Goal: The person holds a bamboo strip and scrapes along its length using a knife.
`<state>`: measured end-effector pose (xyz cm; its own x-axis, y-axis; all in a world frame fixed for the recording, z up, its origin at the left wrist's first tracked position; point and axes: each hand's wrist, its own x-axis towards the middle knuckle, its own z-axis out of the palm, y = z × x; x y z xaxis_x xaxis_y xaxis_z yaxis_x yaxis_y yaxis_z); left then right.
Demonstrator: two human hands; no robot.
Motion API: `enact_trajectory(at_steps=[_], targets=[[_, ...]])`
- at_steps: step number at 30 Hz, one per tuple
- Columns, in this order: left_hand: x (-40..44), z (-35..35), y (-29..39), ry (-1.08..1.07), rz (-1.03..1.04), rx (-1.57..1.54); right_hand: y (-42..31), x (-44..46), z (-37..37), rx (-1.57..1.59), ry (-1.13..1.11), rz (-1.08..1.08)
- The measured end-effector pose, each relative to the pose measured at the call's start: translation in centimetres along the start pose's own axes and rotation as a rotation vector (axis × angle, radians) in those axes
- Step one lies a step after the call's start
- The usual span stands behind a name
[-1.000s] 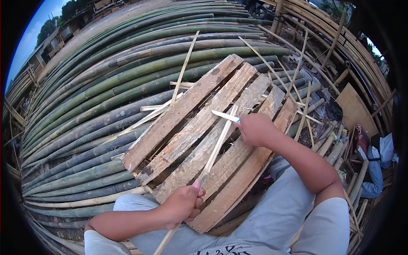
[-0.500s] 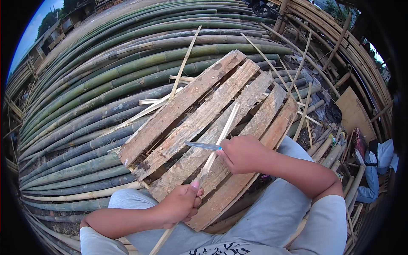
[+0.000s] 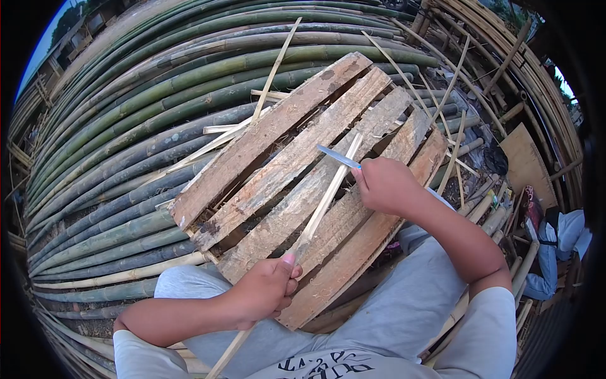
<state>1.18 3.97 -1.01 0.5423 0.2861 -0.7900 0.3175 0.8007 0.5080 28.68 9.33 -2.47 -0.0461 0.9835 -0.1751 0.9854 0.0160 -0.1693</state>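
My left hand (image 3: pixel 265 287) is closed around a pale bamboo strip (image 3: pixel 326 202), which slants up and to the right over a slatted wooden pallet (image 3: pixel 265 202). The strip's lower end sticks out below that hand toward my lap. In my right hand (image 3: pixel 388 184) is a knife (image 3: pixel 339 156), its handle mostly hidden by my fingers. Its blade points left and lies across the strip near the upper end. Small shavings are scattered over the pallet's boards.
Long green and grey bamboo poles (image 3: pixel 189 101) lie side by side beyond the pallet and to its left. Loose thin strips (image 3: pixel 276 69) rest behind it. On the right are a plywood sheet (image 3: pixel 527 165), a blue-grey cloth (image 3: pixel 549 252) and stacked poles (image 3: pixel 543 82).
My right hand and the knife have moved up and to the right along the strip, toward its far end. My left hand keeps its hold at nearly the same place.
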Motion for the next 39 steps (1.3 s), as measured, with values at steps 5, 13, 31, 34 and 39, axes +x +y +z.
enact_trajectory(at_steps=[5, 13, 31, 34, 39], targets=[[0.6, -0.3, -0.5, -0.002, 0.010, 0.011, -4.8, -4.0, 0.8, 0.095, -0.116, -0.305], [0.4, 0.2, 0.0, -0.007, 0.016, 0.000, -3.8, -2.4, 0.4, 0.021, 0.019, -0.085], [0.1, 0.1, -0.1, -0.008, -0.005, 0.003, -0.4, -0.4, -0.5, -0.024, -0.013, 0.070], [0.2, 0.1, 0.0, 0.002, -0.002, 0.029, -4.3, -3.0, 0.5, 0.135, -0.122, -0.224], [0.5, -0.2, -0.5, 0.033, 0.027, 0.021, -1.1, -0.2, -0.1, -0.025, 0.014, -0.023]])
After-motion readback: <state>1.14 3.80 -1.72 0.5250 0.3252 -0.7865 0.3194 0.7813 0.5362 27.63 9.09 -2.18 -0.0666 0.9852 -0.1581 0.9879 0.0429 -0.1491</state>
